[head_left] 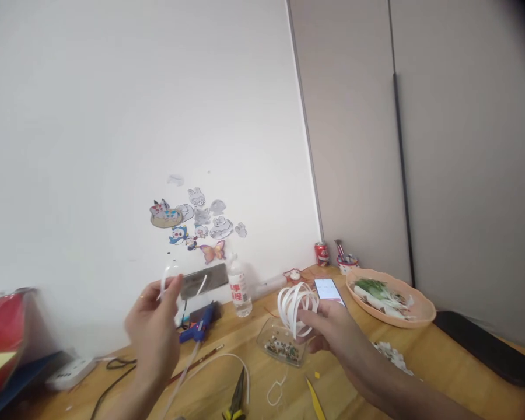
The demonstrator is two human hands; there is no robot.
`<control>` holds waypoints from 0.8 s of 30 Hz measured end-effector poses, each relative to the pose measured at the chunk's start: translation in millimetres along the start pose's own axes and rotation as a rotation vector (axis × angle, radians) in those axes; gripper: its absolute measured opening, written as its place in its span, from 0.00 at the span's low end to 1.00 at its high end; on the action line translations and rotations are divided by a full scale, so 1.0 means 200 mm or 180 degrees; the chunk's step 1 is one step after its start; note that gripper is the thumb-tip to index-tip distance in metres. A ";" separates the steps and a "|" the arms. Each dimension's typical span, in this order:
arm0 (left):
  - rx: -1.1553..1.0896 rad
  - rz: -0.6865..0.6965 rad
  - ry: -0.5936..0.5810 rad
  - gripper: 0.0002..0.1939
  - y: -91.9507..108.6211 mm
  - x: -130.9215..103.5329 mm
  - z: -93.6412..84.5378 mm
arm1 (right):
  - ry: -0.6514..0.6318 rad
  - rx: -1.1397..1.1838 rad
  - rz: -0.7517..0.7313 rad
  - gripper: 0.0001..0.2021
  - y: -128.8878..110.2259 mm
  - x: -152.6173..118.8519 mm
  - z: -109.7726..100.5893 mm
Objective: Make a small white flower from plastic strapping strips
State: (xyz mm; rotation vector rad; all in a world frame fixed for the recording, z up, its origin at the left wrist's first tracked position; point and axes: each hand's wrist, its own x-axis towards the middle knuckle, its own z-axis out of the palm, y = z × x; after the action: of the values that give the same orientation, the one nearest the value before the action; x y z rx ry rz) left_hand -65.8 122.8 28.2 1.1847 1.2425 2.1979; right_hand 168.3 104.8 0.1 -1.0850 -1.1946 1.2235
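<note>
My left hand is raised over the table's left side, its thumb and fingers pinching one end of a thin white strip. In my right hand is a loose coil of the same kind of white strip, gripped at its right side between thumb and fingers. The coil hangs above a clear box of small beads. Below and between my hands, black-tipped pliers and a yellow tool with a pointed tip lie on the wooden table. A bent white loop rests between them.
A blue glue gun lies behind my left hand, near a clear bottle. Farther right are a phone, a red can and a pink tray holding greens. A power strip with black cable sits at left.
</note>
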 end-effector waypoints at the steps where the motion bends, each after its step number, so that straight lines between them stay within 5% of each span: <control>1: 0.0119 0.0112 -0.0102 0.09 -0.03 0.02 0.06 | -0.0022 0.0022 0.0017 0.07 0.01 0.00 0.00; 6: 0.0467 -0.0160 -0.1150 0.14 -0.19 0.09 0.44 | -0.0216 -0.0152 -0.0031 0.08 0.00 -0.01 0.00; 9: 0.0486 -0.0591 -0.1724 0.15 -0.22 0.06 0.55 | -0.0312 -0.0383 -0.0062 0.08 -0.02 -0.02 -0.01; 11: 0.0463 -0.0869 -0.2077 0.14 -0.20 0.00 0.52 | -0.0369 -0.0542 -0.0076 0.09 -0.01 -0.03 -0.02; 14: 0.0400 -0.1276 -0.2493 0.12 -0.09 -0.13 0.34 | -0.0522 -0.0831 -0.0187 0.10 0.00 -0.05 -0.02; 19: 0.0269 -0.1806 -0.2592 0.20 0.14 -0.35 0.07 | -0.0625 -0.1564 -0.0850 0.11 -0.02 -0.11 0.07; 24: 0.0016 -0.1863 -0.2527 0.15 0.15 -0.39 0.01 | -0.0658 -0.2153 -0.1482 0.08 -0.04 -0.13 0.12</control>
State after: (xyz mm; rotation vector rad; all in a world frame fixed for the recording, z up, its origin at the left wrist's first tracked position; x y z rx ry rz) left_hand -15.0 57.9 16.2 1.2872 1.0438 1.1267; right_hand 144.9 76.7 8.0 -1.0723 -1.9741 0.5793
